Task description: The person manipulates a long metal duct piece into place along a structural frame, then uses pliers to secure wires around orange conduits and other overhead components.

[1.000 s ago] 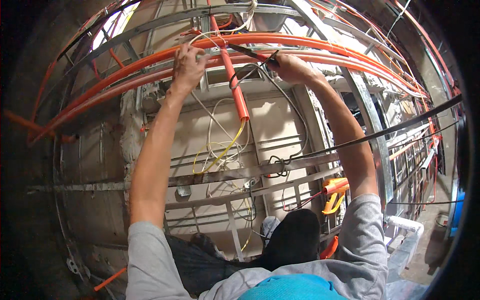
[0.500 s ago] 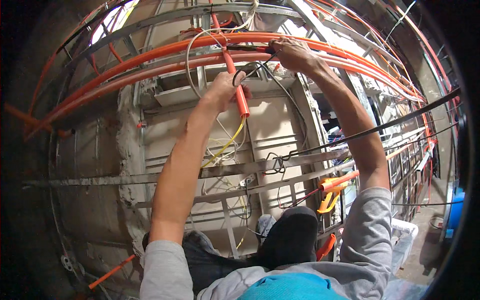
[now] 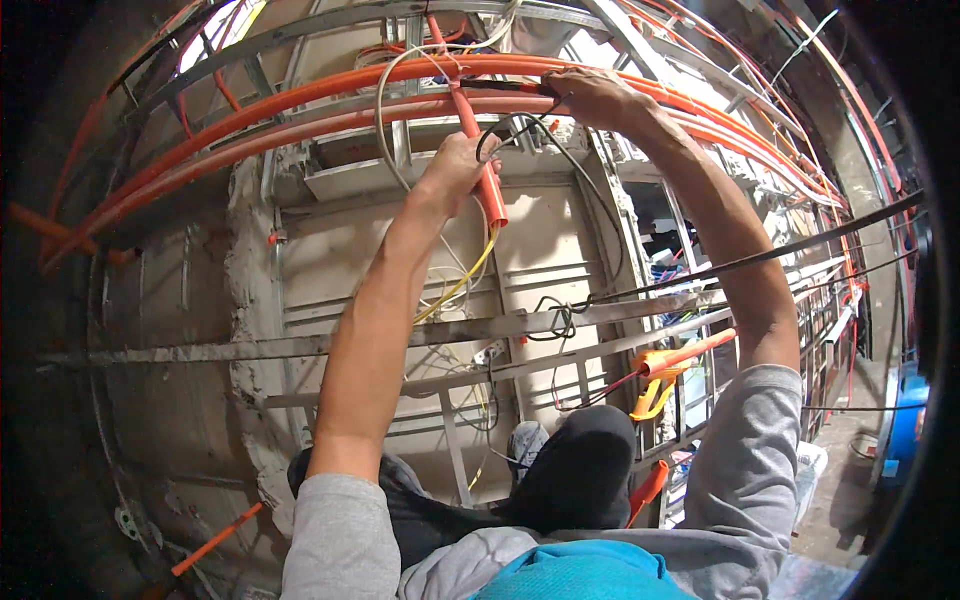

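My left hand (image 3: 463, 172) is closed around an orange conduit pipe (image 3: 492, 198), which slants down under the long orange pipes. A yellow wire (image 3: 458, 290) comes out of the conduit's open lower end. A black wire (image 3: 500, 125) loops by my left thumb and runs toward my right hand. Farther up and to the right, my right hand (image 3: 597, 98) is closed on a slim tool (image 3: 500, 86) with a dark shaft and some red near the fingers; its exact kind is unclear. The tool's tip reaches the conduit's upper part, beside a thin white cable (image 3: 380, 100).
Long orange pipes (image 3: 300, 108) cross above the metal framing (image 3: 480, 328). A black cable (image 3: 760, 258) stretches across at the right, under my forearm. A yellow-handled tool (image 3: 655, 385) hangs beside another orange pipe (image 3: 690, 352). A blue container (image 3: 905, 420) stands far right.
The conduit's lower end has shifted slightly right and up in the view, along with my left hand. The tool's shaft shows more clearly against the conduit. Both hands keep their holds.
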`<state>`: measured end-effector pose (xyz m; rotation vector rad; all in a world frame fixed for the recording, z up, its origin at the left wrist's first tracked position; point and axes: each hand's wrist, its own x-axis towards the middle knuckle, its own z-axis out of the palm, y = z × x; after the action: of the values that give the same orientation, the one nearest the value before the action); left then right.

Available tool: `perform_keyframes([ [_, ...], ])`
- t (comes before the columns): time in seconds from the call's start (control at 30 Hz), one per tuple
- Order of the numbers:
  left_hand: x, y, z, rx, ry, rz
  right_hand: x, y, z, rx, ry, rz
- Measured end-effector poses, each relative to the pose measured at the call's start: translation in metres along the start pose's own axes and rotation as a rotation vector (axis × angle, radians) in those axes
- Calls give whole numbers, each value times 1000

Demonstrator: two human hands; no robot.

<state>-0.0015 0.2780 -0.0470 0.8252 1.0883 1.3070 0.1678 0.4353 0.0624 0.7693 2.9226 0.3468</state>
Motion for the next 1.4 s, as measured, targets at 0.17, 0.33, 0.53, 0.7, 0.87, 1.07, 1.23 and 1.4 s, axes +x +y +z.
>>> perform_keyframes([
  [0.17, 0, 2, 6, 14, -7, 5, -3, 11, 16, -26, 110, -37],
  [0.33, 5, -4, 3, -3, 59, 28, -5, 1, 10, -29, 144, -16],
  [0.53, 4, -7, 8, -57, 75, 40, -15, -11, 12, 193, 69, 128],
  [0.7, 9, -14, -1, -60, 45, 87, -10, -13, 12, 191, 25, 125],
  [0.87, 7, -11, 3, -50, 52, 63, -14, -13, 18, 234, -9, 168],
  [1.07, 14, -9, 0, 165, 180, 119, -19, 1, 46, 177, 77, 225],
  [1.23, 34, 16, -14, 1030, 885, 659, -25, -22, 24, 337, -31, 303],
  [1.4, 82, 46, -77, 1535, 406, 833, -23, -18, 33, 264, 99, 241],
])
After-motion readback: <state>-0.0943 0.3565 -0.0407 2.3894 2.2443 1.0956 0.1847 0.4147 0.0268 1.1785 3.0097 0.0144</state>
